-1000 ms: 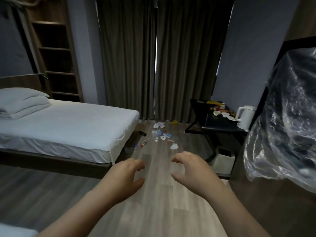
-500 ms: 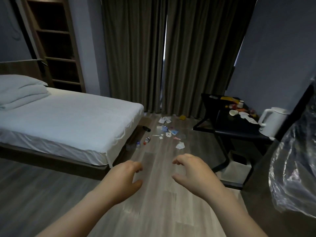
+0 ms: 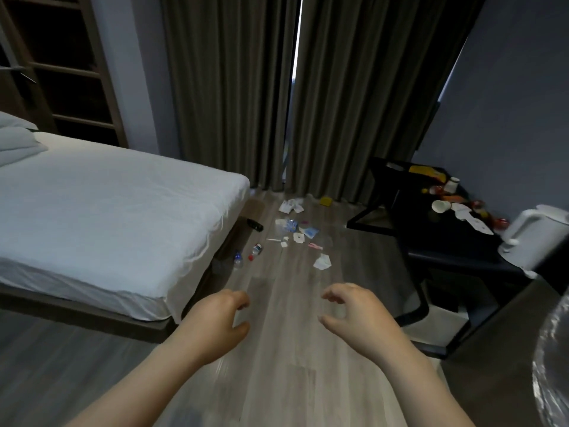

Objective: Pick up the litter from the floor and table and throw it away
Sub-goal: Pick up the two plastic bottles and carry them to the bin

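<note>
Litter lies scattered on the wood floor ahead: a crumpled white paper (image 3: 322, 262), white wrappers (image 3: 291, 206), a blue packet (image 3: 311, 232), a small yellow piece (image 3: 325, 201) and two small bottles (image 3: 255, 250) by the bed's foot. More litter sits on the black table (image 3: 455, 260): a tipped paper cup (image 3: 441, 206), napkins (image 3: 475, 222) and red and yellow packets. My left hand (image 3: 215, 322) and my right hand (image 3: 354, 315) hover side by side over bare floor, well short of the litter, fingers loosely curled and holding nothing.
A white bed (image 3: 107, 208) fills the left. Dark curtains (image 3: 277, 94) hang at the back. A white kettle (image 3: 535, 238) stands on the table's near end, with a white bin (image 3: 437, 322) beneath. Clear plastic (image 3: 554, 365) shows at the right edge.
The view has moved forward and turned right; the litter and table look closer. The clear plastic has slid toward the right edge. Both hands keep the same loose pose.
</note>
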`<action>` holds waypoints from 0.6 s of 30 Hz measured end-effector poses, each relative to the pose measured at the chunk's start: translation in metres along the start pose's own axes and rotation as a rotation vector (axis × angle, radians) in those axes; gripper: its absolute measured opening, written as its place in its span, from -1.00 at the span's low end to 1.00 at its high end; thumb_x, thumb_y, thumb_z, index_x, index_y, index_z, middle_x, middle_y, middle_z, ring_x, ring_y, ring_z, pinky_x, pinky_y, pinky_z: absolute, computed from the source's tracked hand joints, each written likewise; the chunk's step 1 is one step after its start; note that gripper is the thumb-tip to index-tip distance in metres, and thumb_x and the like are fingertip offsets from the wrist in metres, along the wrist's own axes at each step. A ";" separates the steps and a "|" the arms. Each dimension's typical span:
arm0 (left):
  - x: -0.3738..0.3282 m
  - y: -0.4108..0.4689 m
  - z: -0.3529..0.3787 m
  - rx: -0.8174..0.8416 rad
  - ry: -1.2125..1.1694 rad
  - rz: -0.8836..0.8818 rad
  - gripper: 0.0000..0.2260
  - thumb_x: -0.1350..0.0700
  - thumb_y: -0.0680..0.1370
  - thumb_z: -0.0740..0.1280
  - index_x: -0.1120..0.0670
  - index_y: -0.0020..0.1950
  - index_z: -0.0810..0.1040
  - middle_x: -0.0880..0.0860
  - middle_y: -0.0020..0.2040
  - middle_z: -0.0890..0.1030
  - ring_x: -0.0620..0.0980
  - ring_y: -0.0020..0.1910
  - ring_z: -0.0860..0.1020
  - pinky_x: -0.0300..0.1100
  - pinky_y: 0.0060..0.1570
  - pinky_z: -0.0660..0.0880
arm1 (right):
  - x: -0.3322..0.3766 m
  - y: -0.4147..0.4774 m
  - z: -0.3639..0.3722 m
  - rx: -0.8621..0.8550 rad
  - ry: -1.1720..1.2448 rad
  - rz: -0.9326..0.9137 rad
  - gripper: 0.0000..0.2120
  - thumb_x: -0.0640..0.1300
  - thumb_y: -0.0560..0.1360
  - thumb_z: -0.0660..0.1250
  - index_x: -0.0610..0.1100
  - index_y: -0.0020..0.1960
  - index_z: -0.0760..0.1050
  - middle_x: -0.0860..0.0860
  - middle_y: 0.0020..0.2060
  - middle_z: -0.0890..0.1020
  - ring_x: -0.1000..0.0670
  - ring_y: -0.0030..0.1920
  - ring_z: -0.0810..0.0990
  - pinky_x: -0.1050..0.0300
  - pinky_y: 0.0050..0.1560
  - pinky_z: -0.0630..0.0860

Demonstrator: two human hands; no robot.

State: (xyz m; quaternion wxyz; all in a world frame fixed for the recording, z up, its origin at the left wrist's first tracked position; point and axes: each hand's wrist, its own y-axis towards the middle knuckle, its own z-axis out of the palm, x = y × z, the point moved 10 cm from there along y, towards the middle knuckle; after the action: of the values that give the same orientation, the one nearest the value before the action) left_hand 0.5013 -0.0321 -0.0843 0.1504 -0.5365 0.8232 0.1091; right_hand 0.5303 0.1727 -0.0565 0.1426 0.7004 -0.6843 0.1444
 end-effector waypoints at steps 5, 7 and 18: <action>0.011 0.062 0.025 0.081 -0.003 0.006 -0.73 -0.06 0.50 0.30 -0.07 0.19 0.47 -0.11 0.06 0.51 -0.18 -0.06 0.47 -0.37 -0.10 0.35 | -0.028 0.060 0.010 0.036 0.016 0.023 -0.64 0.04 0.42 0.36 0.03 0.21 0.51 0.11 0.10 0.55 0.14 0.11 0.51 0.25 0.11 0.45; 0.019 0.104 0.035 0.074 0.008 -0.014 -0.75 -0.05 0.50 0.30 -0.07 0.17 0.47 -0.14 0.00 0.48 -0.20 -0.11 0.43 -0.38 -0.14 0.31 | -0.050 0.100 0.013 0.036 0.033 0.034 -0.64 0.03 0.42 0.37 0.04 0.20 0.52 0.12 0.09 0.55 0.14 0.10 0.51 0.25 0.09 0.45; 0.055 0.297 0.069 0.161 -0.016 -0.177 -0.69 -0.07 0.52 0.28 -0.06 0.25 0.45 -0.08 0.16 0.51 -0.11 0.14 0.50 -0.28 0.10 0.42 | -0.130 0.316 0.021 0.151 0.080 -0.023 -0.67 0.01 0.41 0.39 0.02 0.16 0.54 0.09 0.08 0.57 0.12 0.08 0.52 0.27 0.07 0.42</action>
State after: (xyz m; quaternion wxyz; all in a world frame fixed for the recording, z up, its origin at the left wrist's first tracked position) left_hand 0.2170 0.0638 -0.1635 0.2087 -0.5923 0.7775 0.0330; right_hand 0.2121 0.2769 -0.1266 0.1184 0.7106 -0.6571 0.2218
